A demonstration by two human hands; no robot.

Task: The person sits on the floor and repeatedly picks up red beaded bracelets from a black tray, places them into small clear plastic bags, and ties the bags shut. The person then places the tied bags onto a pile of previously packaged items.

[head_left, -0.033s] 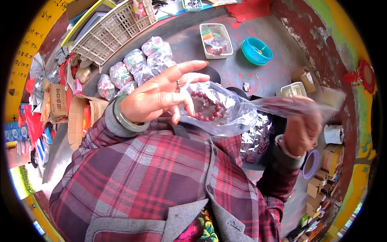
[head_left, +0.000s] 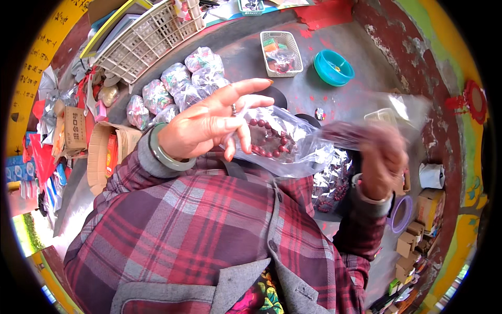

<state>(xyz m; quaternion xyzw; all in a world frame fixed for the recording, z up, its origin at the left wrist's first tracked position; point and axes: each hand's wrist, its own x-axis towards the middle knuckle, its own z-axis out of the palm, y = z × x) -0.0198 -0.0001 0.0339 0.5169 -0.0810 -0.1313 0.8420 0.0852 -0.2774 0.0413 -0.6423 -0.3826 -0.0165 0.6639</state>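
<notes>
My left hand (head_left: pixel 209 123) cups the clear bag (head_left: pixel 293 144) of dark red beads (head_left: pixel 266 138), fingers spread to steady it. My right hand (head_left: pixel 384 157) is pinched shut on the bag's mouth, blurry though, probably holding it taut.

Landmark: teal bowl (head_left: pixel 333 67).
- Left of bowl: small white basket (head_left: pixel 281 52), close by; narrow grey gap between.
- Below bowl: bare grey table (head_left: pixel 340 102), open strip.
- Far left of bowl: heap of filled bags (head_left: pixel 178 89), then big white crate (head_left: pixel 146 39), blocking.
- Right of bowl: red wall (head_left: pixel 418 68), no passage.
- Below-left of bowl: held clear bag (head_left: pixel 282 141) fills mid-air.
</notes>
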